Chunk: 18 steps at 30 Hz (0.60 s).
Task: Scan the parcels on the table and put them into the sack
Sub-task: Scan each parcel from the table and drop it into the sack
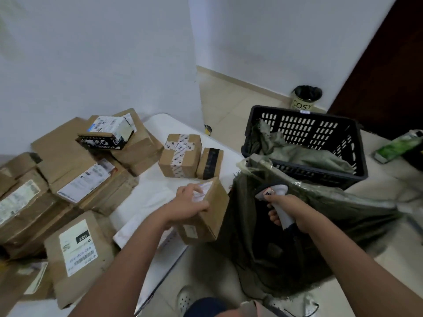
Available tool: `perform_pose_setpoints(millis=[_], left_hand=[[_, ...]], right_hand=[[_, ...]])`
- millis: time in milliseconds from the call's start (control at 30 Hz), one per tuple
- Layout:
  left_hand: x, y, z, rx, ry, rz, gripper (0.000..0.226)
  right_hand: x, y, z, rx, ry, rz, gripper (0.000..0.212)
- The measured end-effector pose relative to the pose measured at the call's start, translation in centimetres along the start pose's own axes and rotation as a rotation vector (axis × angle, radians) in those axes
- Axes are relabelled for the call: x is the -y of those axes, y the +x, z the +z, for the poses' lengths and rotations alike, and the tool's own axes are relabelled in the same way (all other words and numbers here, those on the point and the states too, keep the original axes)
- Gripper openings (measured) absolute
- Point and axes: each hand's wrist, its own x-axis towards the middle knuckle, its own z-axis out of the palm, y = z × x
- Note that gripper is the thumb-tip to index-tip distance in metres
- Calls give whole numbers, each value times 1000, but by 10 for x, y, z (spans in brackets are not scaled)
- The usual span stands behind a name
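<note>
My left hand [191,205] grips a small cardboard parcel [210,216] from above, at the white table's [151,193] right edge, right beside the sack. A white label shows on the parcel's top under my fingers. My right hand [289,211] holds a white and grey handheld scanner [275,200] over the open mouth of the dark green sack [320,236], which stands on the floor to the right of the table. Several more cardboard parcels [75,186] lie piled on the table's left side, and two small boxes [180,155] stand at its far end.
A black plastic crate [304,131] with green sacks in it stands behind the open sack. A small bin [305,98] marked COSY sits by the far wall. A green packet [398,145] lies at the right. My white shoe [186,298] shows on the tiled floor.
</note>
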Motion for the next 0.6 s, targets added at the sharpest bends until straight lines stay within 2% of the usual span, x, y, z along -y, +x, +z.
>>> perform_pose_setpoints(millis=[100, 167, 267, 400, 500, 600], left_hand=[[-23, 0, 16, 330, -149, -67, 54], [-26, 16, 45, 430, -314, -121, 59], [-24, 48, 106, 474, -556, -313, 69], [-39, 81, 179, 501, -748, -502, 42], [-64, 100, 216, 462, -784, -575, 36], [-78, 130, 239, 374, -819, -649, 47]], right_hand=[[-23, 5, -35, 3, 7, 73, 34], [-40, 8, -54, -20, 35, 95, 36], [-64, 10, -80, -64, 81, 106, 37], [-89, 12, -112, -106, 147, 135, 36], [-101, 18, -130, -130, 164, 164, 35], [-105, 22, -141, -141, 152, 190, 35]])
